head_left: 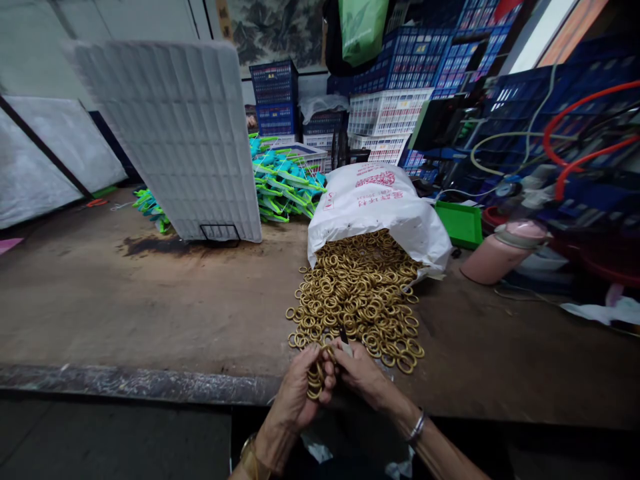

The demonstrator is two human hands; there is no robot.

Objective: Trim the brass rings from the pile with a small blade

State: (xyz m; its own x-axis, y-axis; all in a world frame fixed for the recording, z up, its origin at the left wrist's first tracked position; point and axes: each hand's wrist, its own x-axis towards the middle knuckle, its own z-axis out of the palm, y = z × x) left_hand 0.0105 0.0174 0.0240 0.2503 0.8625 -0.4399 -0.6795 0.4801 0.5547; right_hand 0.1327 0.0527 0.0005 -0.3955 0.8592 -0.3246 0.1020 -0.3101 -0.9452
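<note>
While left hand (297,385) curls round several gold-coloured rings (315,387), right hand (363,371) pinches a dark-tipped tool (345,343); ring heap (357,297) lies far of them on table (215,307), at white sack (367,203) mouth

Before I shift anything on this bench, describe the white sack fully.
The white sack looks like thin, creased plastic, with red printing on its upper face. It lies on its side on the brown tabletop, bulging and slumped, its open mouth facing the camera. Gold-coloured rings fill the mouth and spill out in front. A green tray sits by its right side; whether they touch is unclear. The left hand and right hand are clear of it.
</note>
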